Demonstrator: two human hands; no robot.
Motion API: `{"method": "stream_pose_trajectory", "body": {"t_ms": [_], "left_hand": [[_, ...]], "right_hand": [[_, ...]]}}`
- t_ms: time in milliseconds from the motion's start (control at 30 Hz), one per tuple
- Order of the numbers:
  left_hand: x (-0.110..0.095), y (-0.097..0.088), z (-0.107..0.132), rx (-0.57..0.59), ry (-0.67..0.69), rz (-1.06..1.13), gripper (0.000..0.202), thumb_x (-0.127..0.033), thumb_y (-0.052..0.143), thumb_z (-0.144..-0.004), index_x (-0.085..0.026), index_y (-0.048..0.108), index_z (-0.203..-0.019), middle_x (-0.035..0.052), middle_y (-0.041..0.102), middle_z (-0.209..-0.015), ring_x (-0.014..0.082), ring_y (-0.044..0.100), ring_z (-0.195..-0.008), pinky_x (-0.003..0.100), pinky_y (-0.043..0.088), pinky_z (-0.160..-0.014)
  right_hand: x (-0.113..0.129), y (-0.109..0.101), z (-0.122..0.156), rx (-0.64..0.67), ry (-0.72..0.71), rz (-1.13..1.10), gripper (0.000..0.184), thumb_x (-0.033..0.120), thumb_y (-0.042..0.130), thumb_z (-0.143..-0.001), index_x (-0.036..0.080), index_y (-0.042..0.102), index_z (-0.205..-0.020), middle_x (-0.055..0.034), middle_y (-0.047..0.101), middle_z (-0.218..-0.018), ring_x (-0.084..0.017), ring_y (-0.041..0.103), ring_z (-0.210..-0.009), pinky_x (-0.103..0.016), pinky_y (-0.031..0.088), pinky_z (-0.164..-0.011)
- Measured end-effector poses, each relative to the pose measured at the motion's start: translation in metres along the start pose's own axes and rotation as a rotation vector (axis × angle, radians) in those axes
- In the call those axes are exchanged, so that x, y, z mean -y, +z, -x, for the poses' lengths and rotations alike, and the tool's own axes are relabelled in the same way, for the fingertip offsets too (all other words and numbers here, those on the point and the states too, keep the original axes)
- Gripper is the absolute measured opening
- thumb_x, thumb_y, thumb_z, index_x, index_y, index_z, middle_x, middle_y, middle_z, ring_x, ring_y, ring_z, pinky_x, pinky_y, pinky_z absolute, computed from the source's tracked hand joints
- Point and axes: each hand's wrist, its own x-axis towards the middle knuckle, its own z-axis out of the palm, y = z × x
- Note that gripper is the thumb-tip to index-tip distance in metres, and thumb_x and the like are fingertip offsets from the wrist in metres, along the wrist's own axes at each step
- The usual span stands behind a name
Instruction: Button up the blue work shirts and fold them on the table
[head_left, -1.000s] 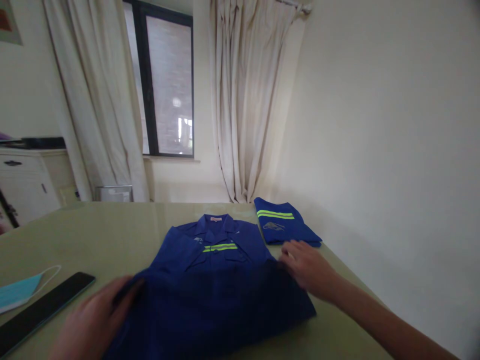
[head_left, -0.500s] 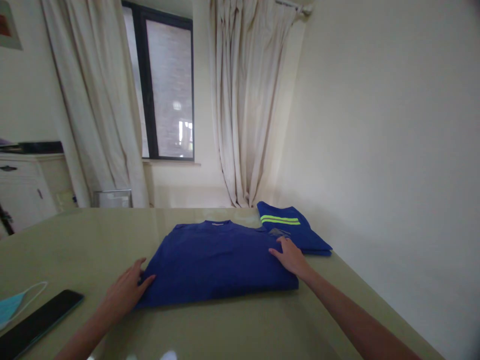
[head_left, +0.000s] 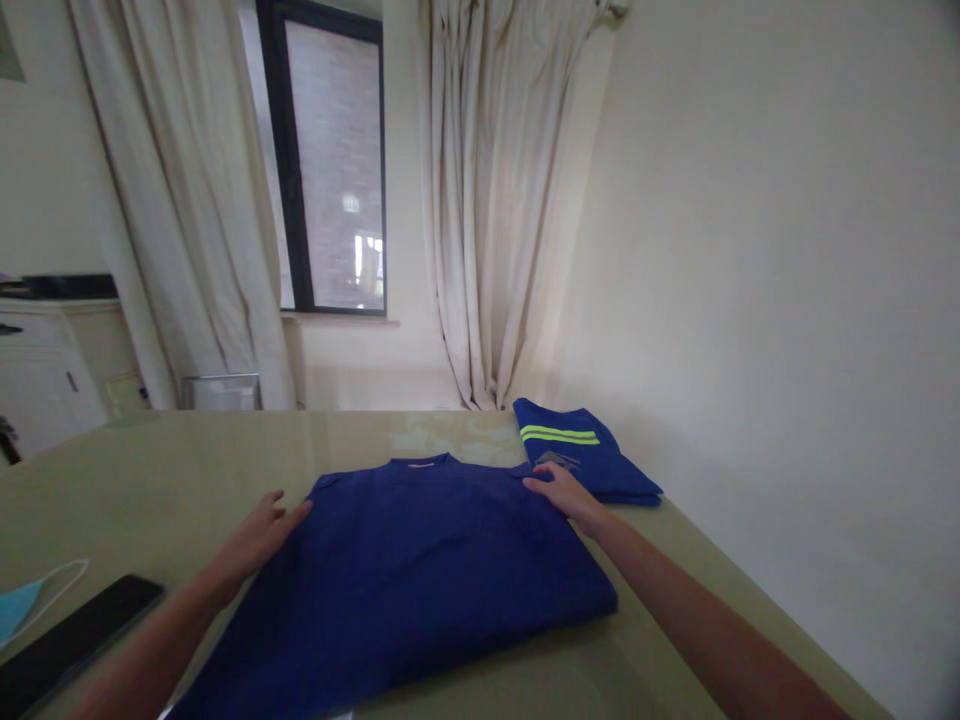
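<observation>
A blue work shirt (head_left: pixel 420 570) lies on the table in front of me, its collar at the far side and its near left part running down to the bottom of the view. At its left shoulder edge, my left hand (head_left: pixel 262 535) rests with thumb and fingers apart. My right hand (head_left: pixel 562 495) touches the right shoulder edge, fingers spread and thumb on the cloth. Beyond the right hand is a folded blue garment (head_left: pixel 585 460) with bright yellow-green stripes and a grey mark.
A black phone (head_left: pixel 90 630) and a light blue face mask (head_left: pixel 16 612) lie at the left of the pale green table (head_left: pixel 172 470). The white wall (head_left: pixel 787 350) runs along the right side. Curtains (head_left: pixel 495 200) and a window (head_left: pixel 337 170) stand behind.
The shirt's near edge has come toward me and its left side now spreads lower. Both hands have moved up along its sides toward the shoulders. The striped garment stays put.
</observation>
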Motion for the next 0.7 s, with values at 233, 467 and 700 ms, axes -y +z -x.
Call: {"method": "stream_pose_trajectory", "body": {"t_ms": [233, 467, 700], "left_hand": [[-0.037, 0.011, -0.004, -0.074, 0.027, 0.188, 0.075, -0.04, 0.062, -0.079, -0.013, 0.044, -0.146, 0.0178, 0.065, -0.123, 0.0189, 0.068, -0.074, 0.03, 0.059, -0.064], [-0.008, -0.004, -0.02, -0.181, 0.199, -0.3, 0.084, -0.051, 0.048, -0.079, 0.002, 0.041, -0.143, 0.027, 0.067, -0.116, 0.0384, 0.067, -0.108, 0.049, 0.055, -0.091], [0.034, -0.015, 0.013, -0.024, 0.165, -0.343, 0.077, -0.072, 0.061, -0.063, -0.011, 0.066, -0.109, 0.0162, 0.074, -0.079, 0.0434, 0.074, -0.083, 0.054, 0.056, -0.088]], "right_hand": [[0.025, 0.005, -0.032, -0.128, -0.231, 0.065, 0.03, 0.012, 0.065, -0.075, 0.02, 0.076, -0.102, -0.0074, 0.075, -0.113, -0.024, 0.066, -0.114, -0.041, 0.046, -0.106], [0.026, 0.01, -0.032, -0.15, -0.397, 0.413, 0.043, 0.017, 0.061, -0.086, 0.018, 0.067, -0.129, -0.0131, 0.065, -0.135, -0.026, 0.059, -0.128, -0.044, 0.04, -0.114], [0.048, 0.071, 0.034, 0.006, -0.577, 0.502, 0.047, 0.042, 0.057, -0.098, 0.02, 0.061, -0.14, -0.0139, 0.054, -0.15, -0.03, 0.048, -0.139, -0.045, 0.033, -0.119]]}}
